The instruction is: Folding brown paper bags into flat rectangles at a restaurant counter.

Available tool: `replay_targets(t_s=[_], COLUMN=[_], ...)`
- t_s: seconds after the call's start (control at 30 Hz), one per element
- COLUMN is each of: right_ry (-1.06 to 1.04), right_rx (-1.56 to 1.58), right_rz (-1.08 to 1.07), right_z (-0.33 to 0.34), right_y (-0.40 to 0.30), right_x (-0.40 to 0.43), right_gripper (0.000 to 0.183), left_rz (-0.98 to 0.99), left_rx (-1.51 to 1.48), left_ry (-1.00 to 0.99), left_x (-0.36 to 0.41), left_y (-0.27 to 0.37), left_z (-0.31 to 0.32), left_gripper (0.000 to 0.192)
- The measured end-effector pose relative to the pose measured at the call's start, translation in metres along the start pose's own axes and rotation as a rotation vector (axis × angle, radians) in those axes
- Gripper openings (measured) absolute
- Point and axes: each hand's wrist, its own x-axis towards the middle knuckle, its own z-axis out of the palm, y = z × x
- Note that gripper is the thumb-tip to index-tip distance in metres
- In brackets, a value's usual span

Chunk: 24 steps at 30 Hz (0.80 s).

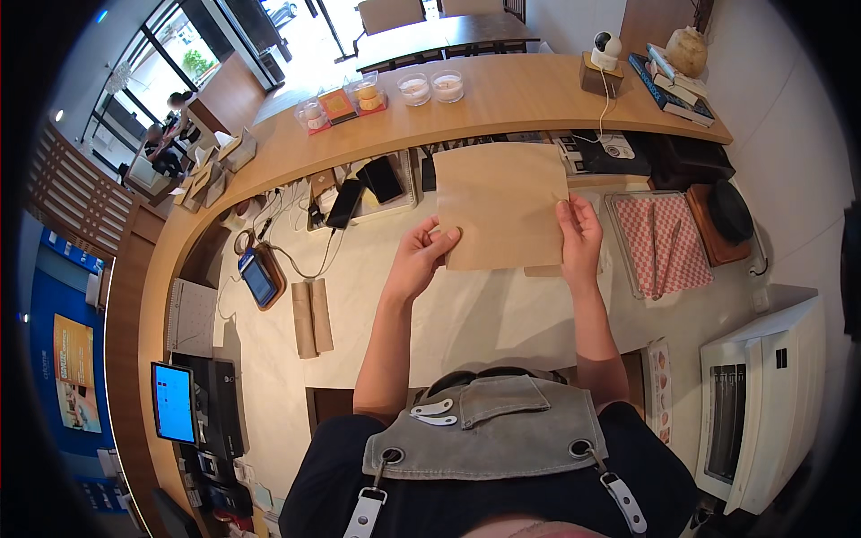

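Note:
A brown kraft paper sheet (501, 208) is held up above the counter, tilted toward me. My left hand (425, 254) pinches its left edge with the thumb on top. At the right edge my right hand (580, 232) grips it between thumb and fingers. Below the sheet, part of another brown paper piece (543, 271) shows on the pale countertop (471, 323); the rest of it is hidden. Two brown paper rolls (313, 318) lie side by side to the left of my left hand.
Left stand a payment terminal (259, 279) and a lit tablet (173, 402). Phones (345, 203) and cables lie beneath the raised wooden ledge (511, 84). At right, a tray with checked paper (662, 242) bears tongs (668, 259), near a white appliance (760, 403). Two people sit far off.

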Motion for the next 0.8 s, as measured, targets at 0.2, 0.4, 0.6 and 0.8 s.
replay_targets(t_s=[0.2,0.4,0.6,0.8], right_ry=[-0.107,-0.121,-0.352,-0.554], right_rx=[0.049,0.089,0.013,-0.033], right_rz=[0.119,0.37,0.457,0.496], right_z=[0.001,0.001,0.04,0.062], right_y=[0.013,0.024,0.027,0.007], right_x=[-0.019,-0.058,-0.087,-0.104], right_gripper=[0.034,0.04,0.035,0.036], left_rz=[0.024,0.566,0.025,0.064], left_rx=[0.04,1.098,0.273,0.185], left_ry=[0.132,0.665,0.204,0.321], left_x=[-0.007,-0.037,-0.07,-0.077], left_y=[-0.031,-0.086,-0.077,-0.083], left_z=[-0.032,-0.04,0.025,0.012], left_gripper=[0.025,0.029,0.041,0.038])
